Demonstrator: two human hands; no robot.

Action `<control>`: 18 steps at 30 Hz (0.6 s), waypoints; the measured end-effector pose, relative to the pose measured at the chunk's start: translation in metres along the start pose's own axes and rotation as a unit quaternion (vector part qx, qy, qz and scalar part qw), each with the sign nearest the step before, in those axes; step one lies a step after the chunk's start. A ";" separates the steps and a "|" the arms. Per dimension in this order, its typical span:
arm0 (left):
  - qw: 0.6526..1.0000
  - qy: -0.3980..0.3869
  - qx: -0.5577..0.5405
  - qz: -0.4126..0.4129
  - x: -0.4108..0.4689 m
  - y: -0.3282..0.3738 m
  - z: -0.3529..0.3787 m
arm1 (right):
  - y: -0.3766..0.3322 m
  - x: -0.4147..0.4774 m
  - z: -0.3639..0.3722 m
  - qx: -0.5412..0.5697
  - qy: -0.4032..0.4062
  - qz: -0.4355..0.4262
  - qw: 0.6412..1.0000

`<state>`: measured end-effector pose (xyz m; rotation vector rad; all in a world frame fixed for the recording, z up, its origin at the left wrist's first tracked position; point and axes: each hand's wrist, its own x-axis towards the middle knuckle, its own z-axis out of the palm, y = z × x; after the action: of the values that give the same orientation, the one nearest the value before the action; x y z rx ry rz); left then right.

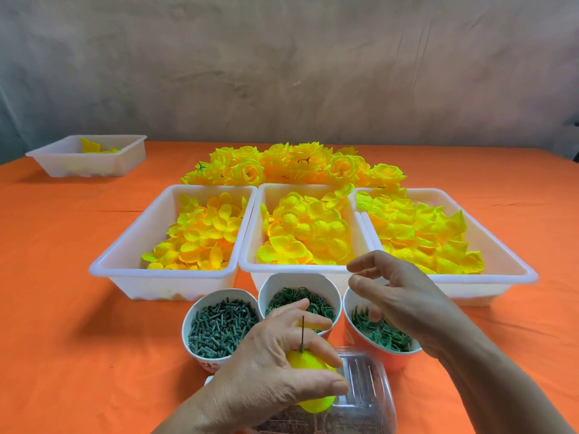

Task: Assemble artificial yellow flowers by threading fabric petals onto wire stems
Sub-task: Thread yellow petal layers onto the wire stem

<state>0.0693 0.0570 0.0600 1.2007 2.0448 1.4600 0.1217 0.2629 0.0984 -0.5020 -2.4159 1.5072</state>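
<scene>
Just before the middle cup (299,300), grips a bright-yellow petal bundle (308,364) in the left hand (275,368), fingers curled round it, dark wire stem (302,335) poking up through it. Holds the right hand (404,302) right of that cup, fingers loosely apart (thumb and forefinger not touching). Reddish print on the left cup (208,366) beside it, unreadable.

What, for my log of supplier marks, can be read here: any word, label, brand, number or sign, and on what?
No readable text anywhere.
left paper cup: reddish print near its base, too blurred to read.
right orange cup: pale patch on its wall, not legible.
white trays, clear plastic box: no markings visible.
</scene>
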 end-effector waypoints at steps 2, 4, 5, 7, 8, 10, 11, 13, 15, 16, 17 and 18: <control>0.997 0.027 0.073 0.030 -0.001 -0.011 0.002 | 0.005 0.004 -0.008 -0.007 0.024 0.007 1.000; 0.991 0.064 0.102 0.053 -0.001 -0.013 0.005 | 0.009 0.008 -0.013 -0.017 0.043 0.012 0.999; 0.989 0.081 0.107 0.061 -0.001 -0.015 0.006 | 0.011 0.009 -0.014 -0.021 0.048 0.014 0.999; 0.986 0.099 0.117 0.070 0.000 -0.014 0.009 | 0.015 0.013 -0.013 -0.028 0.055 0.015 0.998; 0.984 0.107 0.121 0.076 0.000 -0.015 0.010 | 0.017 0.014 -0.012 -0.029 0.058 0.014 0.998; 0.980 0.122 0.133 0.082 0.002 -0.016 0.010 | 0.019 0.017 -0.008 -0.015 0.060 0.013 0.998; 0.979 0.126 0.137 0.088 0.003 -0.017 0.011 | 0.020 0.018 -0.006 -0.009 0.060 0.011 0.998; 0.973 0.142 0.148 0.105 0.004 -0.019 0.012 | 0.021 0.020 -0.001 -0.009 0.060 0.008 0.998; 0.969 0.156 0.151 0.117 0.006 -0.019 0.012 | 0.022 0.022 0.004 -0.007 0.057 0.005 0.998; 0.968 0.160 0.150 0.118 0.007 -0.018 0.012 | 0.022 0.022 0.006 -0.006 0.054 0.004 0.999; 0.967 0.164 0.152 0.119 0.008 -0.018 0.012 | 0.021 0.022 0.008 -0.009 0.051 0.001 0.999; 0.966 0.168 0.155 0.122 0.008 -0.018 0.013 | 0.021 0.021 0.010 -0.014 0.049 -0.003 0.999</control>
<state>0.0659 0.0691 0.0407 1.4514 2.5016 1.5861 0.1017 0.2720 0.0756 -0.5613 -2.3635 1.4151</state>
